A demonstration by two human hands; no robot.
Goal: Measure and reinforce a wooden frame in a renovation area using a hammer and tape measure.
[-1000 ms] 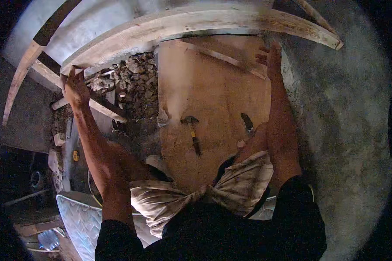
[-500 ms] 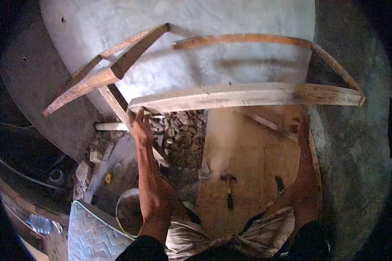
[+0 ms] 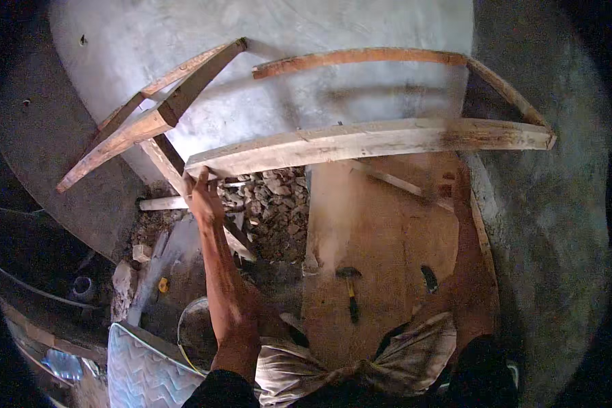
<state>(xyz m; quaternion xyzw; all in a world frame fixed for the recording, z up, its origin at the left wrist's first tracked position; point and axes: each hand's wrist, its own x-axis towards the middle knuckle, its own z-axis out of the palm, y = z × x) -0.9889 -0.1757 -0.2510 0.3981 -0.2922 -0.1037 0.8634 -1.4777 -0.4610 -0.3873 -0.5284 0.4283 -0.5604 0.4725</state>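
Timber beam [image 3: 360, 141] spans ten to two o'clock; my left hand [image 3: 205, 202], at nine, pinches its end; right hand [image 3: 461, 194], three: grip I can't tell. Probably steadying; next needs even support.

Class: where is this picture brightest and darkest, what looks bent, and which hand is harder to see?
Head view: brightest on the wall behind the left end of the long beam; head view: darkest at the corners; head view: the beam looks bowed, likely from fisheye bending; head view: the right hand, dimly lit.
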